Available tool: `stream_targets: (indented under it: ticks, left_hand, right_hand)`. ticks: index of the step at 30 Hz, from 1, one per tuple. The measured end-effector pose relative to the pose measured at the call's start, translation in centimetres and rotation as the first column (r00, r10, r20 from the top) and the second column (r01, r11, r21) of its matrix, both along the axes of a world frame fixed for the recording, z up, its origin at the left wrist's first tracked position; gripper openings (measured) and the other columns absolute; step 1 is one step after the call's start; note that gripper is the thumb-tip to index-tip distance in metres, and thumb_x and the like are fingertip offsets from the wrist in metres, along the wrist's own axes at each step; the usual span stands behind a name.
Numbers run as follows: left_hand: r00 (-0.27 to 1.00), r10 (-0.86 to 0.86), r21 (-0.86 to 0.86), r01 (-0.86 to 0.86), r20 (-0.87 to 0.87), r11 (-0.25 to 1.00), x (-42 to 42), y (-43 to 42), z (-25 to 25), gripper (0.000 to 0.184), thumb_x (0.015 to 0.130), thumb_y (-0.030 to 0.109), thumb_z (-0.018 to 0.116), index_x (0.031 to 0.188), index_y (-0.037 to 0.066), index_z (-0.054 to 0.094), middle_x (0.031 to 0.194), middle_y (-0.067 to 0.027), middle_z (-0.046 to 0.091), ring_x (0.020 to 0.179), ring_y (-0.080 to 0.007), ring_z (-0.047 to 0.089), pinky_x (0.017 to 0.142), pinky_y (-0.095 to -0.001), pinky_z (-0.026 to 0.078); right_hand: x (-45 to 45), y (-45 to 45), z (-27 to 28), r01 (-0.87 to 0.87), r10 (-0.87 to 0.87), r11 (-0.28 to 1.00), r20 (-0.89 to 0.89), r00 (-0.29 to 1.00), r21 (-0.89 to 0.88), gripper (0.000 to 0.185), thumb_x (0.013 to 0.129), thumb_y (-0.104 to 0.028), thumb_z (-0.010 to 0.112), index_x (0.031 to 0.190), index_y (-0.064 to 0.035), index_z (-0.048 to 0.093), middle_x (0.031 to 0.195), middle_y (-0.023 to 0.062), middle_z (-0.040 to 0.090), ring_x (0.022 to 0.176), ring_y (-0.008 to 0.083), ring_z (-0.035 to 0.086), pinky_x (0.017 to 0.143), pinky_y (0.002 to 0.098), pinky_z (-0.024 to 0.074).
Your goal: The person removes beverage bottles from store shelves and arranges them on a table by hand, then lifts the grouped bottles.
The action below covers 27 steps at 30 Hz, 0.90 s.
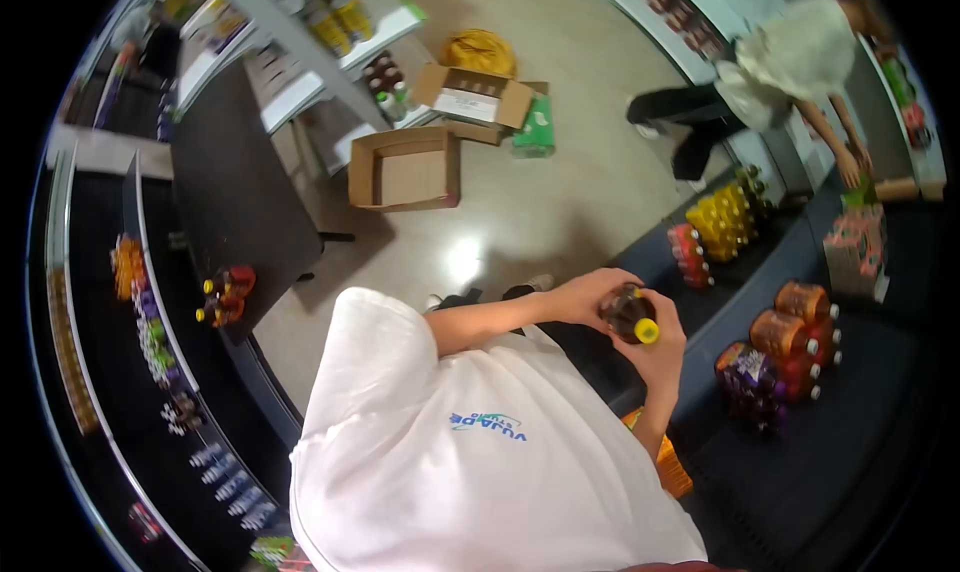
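A dark bottle [625, 309] with a yellow cap is held between both hands, over the edge of the dark shelf on the right. My left hand [593, 294] is closed around its left and upper side. From the right, my right hand [663, 339] wraps round the bottle, with the fingers partly hidden behind it. The yellow cap points down and to the right in view, between the hands. Nearest to the hands on the shelf stands a pack of red bottles [689, 255], with yellow bottles [722, 222] beyond it.
Orange-red bottle packs [797, 322] and a purple pack [750, 377] stand on the right shelf. An open carton [405, 168] lies on the floor. Two bottles [228, 294] stand on a dark table [240, 182] at left. Another person [790, 62] reaches to a shelf at upper right.
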State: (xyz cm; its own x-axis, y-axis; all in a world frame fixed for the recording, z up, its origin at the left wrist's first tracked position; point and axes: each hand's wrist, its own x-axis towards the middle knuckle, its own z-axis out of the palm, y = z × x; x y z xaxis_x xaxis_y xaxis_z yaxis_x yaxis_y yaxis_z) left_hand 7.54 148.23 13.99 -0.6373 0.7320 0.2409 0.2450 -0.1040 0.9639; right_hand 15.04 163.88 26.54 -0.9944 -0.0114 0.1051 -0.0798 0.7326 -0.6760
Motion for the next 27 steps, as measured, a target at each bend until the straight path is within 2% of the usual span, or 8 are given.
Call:
stream_targets:
  ticks: [4, 11, 14, 15, 18, 22, 23, 27]
  left_hand:
    - [0.956, 0.291, -0.059, -0.293, -0.046, 0.954, 2.6, -11.6, -1.5, 0.086, 0.059, 0.018, 0.092, 0.133, 0.009, 0.048, 0.127, -0.0121, 0.056, 0.118, -0.0313, 0.054, 0.101, -0.0403, 0.043]
    - [0.732, 0.648, -0.184, -0.621, 0.212, 0.762, 12.1, -30.0, -3.6, 0.081, 0.061, 0.015, 0.091, 0.13, 0.009, 0.049, 0.125, -0.01, 0.057, 0.114, -0.028, 0.057, 0.098, -0.0374, 0.046]
    - [0.6, 0.786, -0.162, -0.769, 0.147, 0.618, 14.8, -35.9, -5.3, 0.082, 0.061, 0.015, 0.091, 0.131, 0.009, 0.049, 0.127, -0.0105, 0.056, 0.118, -0.0282, 0.054, 0.099, -0.0387, 0.045]
    - [0.516, 0.821, -0.166, -0.812, 0.245, 0.56, 15.8, -37.4, -5.3, 0.084, 0.061, 0.015, 0.091, 0.133, 0.009, 0.048, 0.128, -0.0115, 0.055, 0.121, -0.0293, 0.052, 0.1, -0.04, 0.044]
    - [0.243, 0.965, -0.263, -0.929, 0.103, 0.262, 17.5, -41.3, -6.0, 0.085, 0.066, 0.014, 0.088, 0.138, 0.009, 0.044, 0.136, -0.0133, 0.048, 0.12, -0.0293, 0.052, 0.099, -0.0388, 0.045]
    - [0.002, 0.992, -0.256, -0.966, 0.124, 0.034, 17.5, -45.6, -7.6, 0.091, 0.082, 0.019, 0.077, 0.153, 0.004, 0.023, 0.144, -0.0165, 0.041, 0.127, -0.0311, 0.048, 0.106, -0.039, 0.042]
    - [0.016, 0.992, -0.318, -0.947, 0.126, 0.055, 17.7, -46.7, -8.1, 0.089, 0.087, 0.02, 0.071, 0.155, 0.002, 0.016, 0.152, -0.0198, 0.033, 0.137, -0.0325, 0.04, 0.112, -0.04, 0.036]
    - [-0.083, 0.975, -0.32, -0.947, 0.205, -0.014, 16.5, -51.5, -8.2, 0.096, 0.086, 0.019, 0.071, 0.155, -0.002, 0.008, 0.157, -0.023, 0.024, 0.145, -0.0358, 0.028, 0.117, -0.04, 0.029]
  right_hand:
    - [-2.6, -10.0, -1.4, -0.302, 0.302, 0.953, 0.007, 0.953, -0.03, 0.067, 0.058, -0.009, 0.086, 0.119, -0.0091, 0.061, 0.11, 0.0105, 0.066, 0.099, 0.0323, 0.065, 0.085, 0.0394, 0.0532]
    - [-1.4, -29.3, -4.6, -0.676, 0.681, 0.732, 0.091, 0.727, -0.079, 0.071, 0.056, -0.009, 0.087, 0.123, -0.0118, 0.062, 0.113, 0.0099, 0.065, 0.101, 0.0318, 0.065, 0.085, 0.0392, 0.0541]
    - [-1.6, -36.3, -6.3, -0.775, 0.779, 0.627, 0.085, 0.621, -0.076, 0.07, 0.056, -0.012, 0.088, 0.121, -0.012, 0.064, 0.113, 0.01, 0.066, 0.101, 0.032, 0.065, 0.085, 0.0394, 0.0541]
    - [-1.7, -38.9, -6.4, -0.814, 0.814, 0.578, 0.105, 0.571, -0.053, 0.068, 0.057, -0.012, 0.088, 0.121, -0.0118, 0.064, 0.113, 0.0101, 0.066, 0.102, 0.0318, 0.065, 0.086, 0.0396, 0.054]
    - [-2.9, -45.7, -7.1, -0.901, 0.895, 0.433, 0.139, 0.425, -0.036, 0.066, 0.06, -0.015, 0.086, 0.122, -0.0098, 0.063, 0.114, 0.0103, 0.066, 0.103, 0.0327, 0.064, 0.087, 0.0399, 0.0535]
    - [-5.6, -54.2, -10.2, -0.937, 0.938, 0.34, 0.104, 0.331, -0.086, 0.07, 0.059, -0.018, 0.088, 0.123, -0.0067, 0.063, 0.114, 0.0128, 0.067, 0.104, 0.0303, 0.067, 0.092, 0.0376, 0.0527]
    - [-6.2, -56.0, -11.4, -0.937, 0.943, 0.331, 0.082, 0.324, -0.108, 0.071, 0.059, -0.017, 0.088, 0.125, -0.0076, 0.063, 0.117, 0.013, 0.066, 0.105, 0.031, 0.066, 0.092, 0.0382, 0.0527]
    - [-9.2, -64.7, -15.8, -0.969, 0.966, 0.24, 0.115, 0.231, -0.065, 0.074, 0.059, -0.016, 0.088, 0.127, -0.0061, 0.061, 0.119, 0.0147, 0.065, 0.107, 0.0328, 0.065, 0.094, 0.0394, 0.0525]
